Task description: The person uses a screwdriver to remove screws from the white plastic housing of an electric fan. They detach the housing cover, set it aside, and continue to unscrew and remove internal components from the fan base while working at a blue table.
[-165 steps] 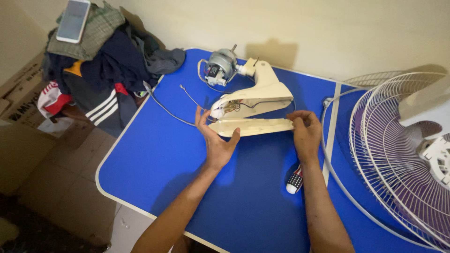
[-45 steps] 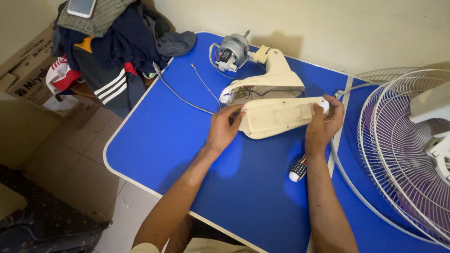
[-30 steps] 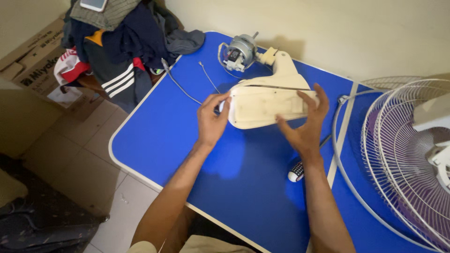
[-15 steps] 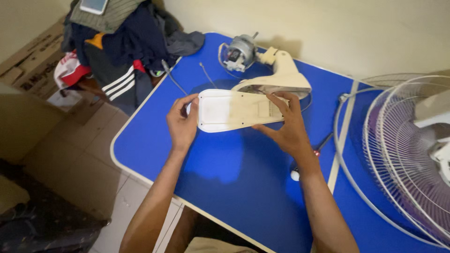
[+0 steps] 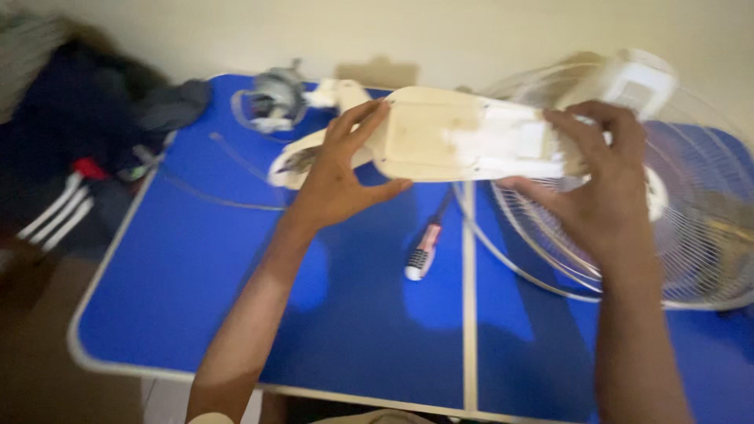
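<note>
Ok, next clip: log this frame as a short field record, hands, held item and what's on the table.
left hand: grips the left end of the cream cover
right hand: grips the cover's right end
cover: lifted off the table, roughly level
table: blue, folding
screwdriver: lies on the table below the cover
motor: at the table's far edge
fan grille: to the right
clothes: piled at left
image: blurred

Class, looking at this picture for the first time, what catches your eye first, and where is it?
A cream plastic fan cover, held up centre frame between the left hand and right hand. Below it a screwdriver lies on the blue table; a white fan grille fills the right side.
</note>
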